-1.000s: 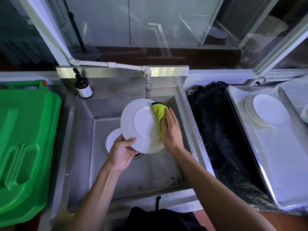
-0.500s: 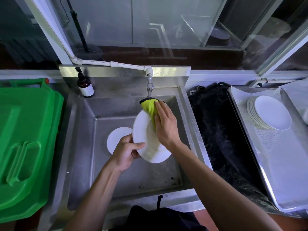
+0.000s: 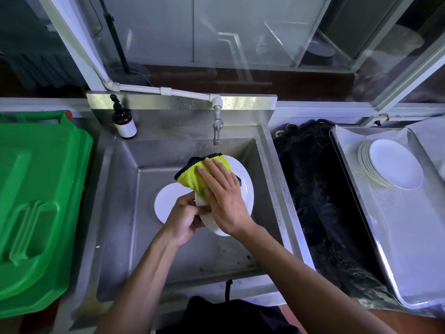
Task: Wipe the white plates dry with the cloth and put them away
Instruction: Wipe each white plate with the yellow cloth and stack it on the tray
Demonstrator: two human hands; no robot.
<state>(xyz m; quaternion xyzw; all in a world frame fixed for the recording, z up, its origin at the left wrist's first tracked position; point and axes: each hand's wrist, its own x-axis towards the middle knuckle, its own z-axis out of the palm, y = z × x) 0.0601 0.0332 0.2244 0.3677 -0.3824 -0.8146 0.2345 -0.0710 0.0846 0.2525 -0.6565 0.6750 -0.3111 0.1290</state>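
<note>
Over the steel sink point(image 3: 125, 213) my left hand point(image 3: 184, 216) grips the near left rim of a white plate point(image 3: 245, 186). My right hand point(image 3: 222, 194) lies flat on the plate, its straight fingers pressing a yellow cloth with a dark edge point(image 3: 195, 175) against the plate's upper left part. Most of the plate is hidden under hand and cloth. Another white plate point(image 3: 166, 203) lies on the sink floor, partly covered by my left hand. A stack of several white plates point(image 3: 395, 163) rests on the metal tray point(image 3: 409, 249) at the right.
A tap point(image 3: 216, 131) hangs just beyond the held plate. A brown pump bottle point(image 3: 124, 122) stands at the sink's back left corner. A green bin lid point(image 3: 36, 201) fills the left side. Dark netting point(image 3: 320, 201) lies between sink and tray.
The held plate has turned from edge-on to flatter, facing up. My right hand with the cloth has slid from the plate's top edge onto its face, and the cloth has spread out.
</note>
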